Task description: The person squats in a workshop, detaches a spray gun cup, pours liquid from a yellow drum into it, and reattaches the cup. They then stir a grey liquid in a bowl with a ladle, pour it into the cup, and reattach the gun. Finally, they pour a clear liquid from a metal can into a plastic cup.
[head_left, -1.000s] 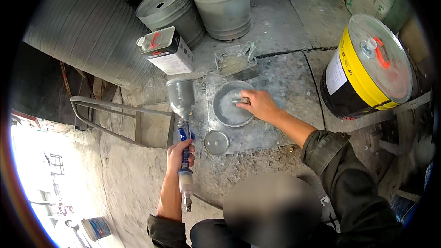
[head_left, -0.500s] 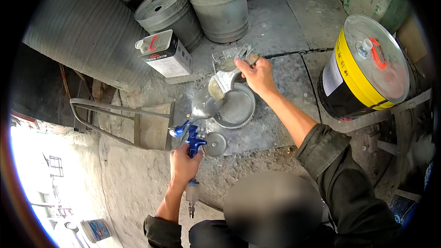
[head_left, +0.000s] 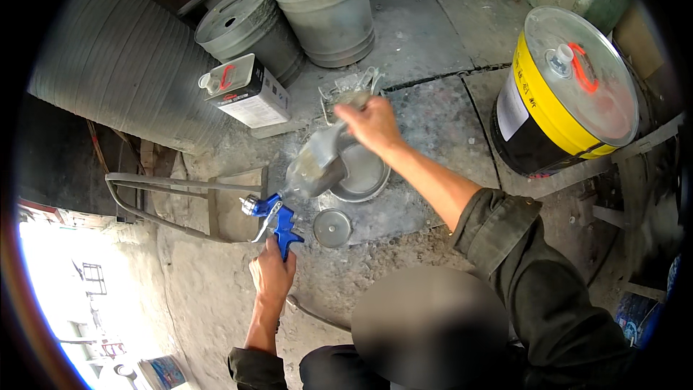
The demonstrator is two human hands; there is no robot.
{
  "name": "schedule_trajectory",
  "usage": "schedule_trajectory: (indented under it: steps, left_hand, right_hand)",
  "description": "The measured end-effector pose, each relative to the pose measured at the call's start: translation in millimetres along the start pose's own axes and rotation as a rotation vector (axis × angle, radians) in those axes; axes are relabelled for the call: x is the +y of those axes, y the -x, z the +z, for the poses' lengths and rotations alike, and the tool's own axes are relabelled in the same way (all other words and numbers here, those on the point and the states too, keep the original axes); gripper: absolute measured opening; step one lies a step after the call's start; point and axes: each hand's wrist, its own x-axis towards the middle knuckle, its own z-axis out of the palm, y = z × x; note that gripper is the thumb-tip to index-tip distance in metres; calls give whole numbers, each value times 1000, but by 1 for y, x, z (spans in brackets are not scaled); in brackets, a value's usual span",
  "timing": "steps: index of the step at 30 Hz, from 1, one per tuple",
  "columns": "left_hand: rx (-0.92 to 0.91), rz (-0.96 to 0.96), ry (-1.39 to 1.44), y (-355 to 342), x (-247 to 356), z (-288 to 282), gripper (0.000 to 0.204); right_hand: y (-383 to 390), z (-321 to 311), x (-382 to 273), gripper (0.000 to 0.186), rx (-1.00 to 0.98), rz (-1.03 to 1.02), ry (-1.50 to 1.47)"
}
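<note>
My left hand (head_left: 271, 271) is closed around the handle of a blue spray gun (head_left: 281, 222), its silver nozzle facing left. The gun's grey cup (head_left: 302, 179) is tipped to the right, its mouth over a round metal pan (head_left: 377, 189). My right hand (head_left: 375, 127), blurred by motion, grips a paintbrush (head_left: 324, 146) with a broad pale head. The brush head is at the mouth of the cup; whether its bristles touch the inside cannot be made out. Beside the gun, a small round lid (head_left: 333, 228) lies on the ground.
A rectangular can (head_left: 253, 94) stands beyond the cup, with two grey drums (head_left: 325, 18) behind it. On the right is a large yellow-and-black drum (head_left: 552, 108). A metal-framed piece (head_left: 238, 202) lies left of the gun; a hose (head_left: 317, 314) runs near my left wrist.
My left hand has turned the spray gun, so its nozzle points farther left and the cup lies more tilted. My right hand has moved the paintbrush down and left into the cup's mouth.
</note>
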Motion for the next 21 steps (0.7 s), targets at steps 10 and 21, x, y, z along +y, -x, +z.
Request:
schedule_trajectory:
  steps: [10,21]
  left_hand:
    - [-1,-122,234,5,-54,17,22]
    - [-43,-119,227,7,-52,22,19]
  right_hand:
    - [36,-45,56,29,-214,-129,705]
    - [33,-26,13,18,-7,364,-141]
